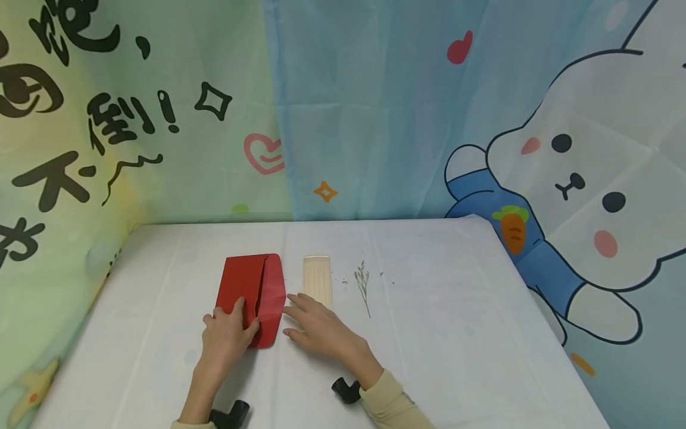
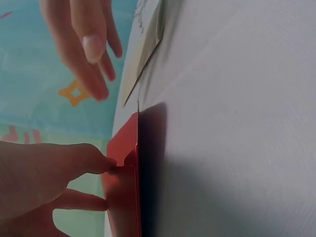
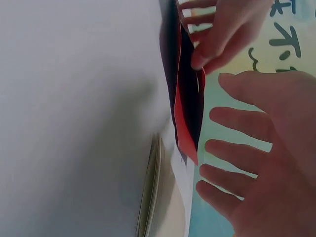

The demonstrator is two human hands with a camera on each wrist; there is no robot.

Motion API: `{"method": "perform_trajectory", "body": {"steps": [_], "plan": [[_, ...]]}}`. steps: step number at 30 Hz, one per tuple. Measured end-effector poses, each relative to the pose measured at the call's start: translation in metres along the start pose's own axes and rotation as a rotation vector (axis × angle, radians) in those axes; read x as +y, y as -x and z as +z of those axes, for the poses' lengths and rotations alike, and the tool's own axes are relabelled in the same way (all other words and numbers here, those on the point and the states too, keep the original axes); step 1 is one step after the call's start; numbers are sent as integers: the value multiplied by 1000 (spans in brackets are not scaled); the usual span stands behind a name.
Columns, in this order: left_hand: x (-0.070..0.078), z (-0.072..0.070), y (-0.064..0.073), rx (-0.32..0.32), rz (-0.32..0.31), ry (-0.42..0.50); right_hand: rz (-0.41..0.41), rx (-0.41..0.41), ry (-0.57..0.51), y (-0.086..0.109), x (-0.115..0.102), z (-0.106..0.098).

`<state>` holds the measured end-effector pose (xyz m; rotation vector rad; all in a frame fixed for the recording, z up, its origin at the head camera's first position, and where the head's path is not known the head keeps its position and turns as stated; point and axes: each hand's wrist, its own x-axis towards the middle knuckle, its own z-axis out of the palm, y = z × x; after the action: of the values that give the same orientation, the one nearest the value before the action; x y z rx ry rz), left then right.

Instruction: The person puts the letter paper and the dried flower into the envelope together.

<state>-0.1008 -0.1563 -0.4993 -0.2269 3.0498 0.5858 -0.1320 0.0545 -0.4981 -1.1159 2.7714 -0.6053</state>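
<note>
A red envelope (image 1: 241, 277) lies on the white-covered table, its lighter red flap (image 1: 272, 292) spread out to the right. My left hand (image 1: 227, 333) holds the near part of it, thumb at the pocket's mouth and fingers spread over toward the left edge. In the right wrist view that mouth gapes, with the dark inside (image 3: 188, 84) showing. My right hand (image 1: 324, 328), fingers spread and nothing in it, hovers just right of the flap. Behind its fingertips lies a flat cream-coloured grooved piece (image 1: 317, 277).
A dried flower sprig (image 1: 362, 286) lies right of the cream piece, with tiny crumbs around it. Black mounts (image 1: 345, 391) sit at both wrists. A printed cloth (image 1: 375, 119) with a cartoon rabbit hangs behind the table.
</note>
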Motion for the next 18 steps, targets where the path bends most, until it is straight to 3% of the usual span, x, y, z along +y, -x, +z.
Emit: {"method": "perform_trajectory", "body": {"steps": [7,14,18], "plan": [[-2,0,-1,-3,13,-26,2,-44,-6,-12,-10,10],[-3,-1,0,-6,5,-14,-8,-69,58,-24,-14,18],[-4,-2,0,-13,36,-7,-13,-82,81,-29,-15,20]]}}
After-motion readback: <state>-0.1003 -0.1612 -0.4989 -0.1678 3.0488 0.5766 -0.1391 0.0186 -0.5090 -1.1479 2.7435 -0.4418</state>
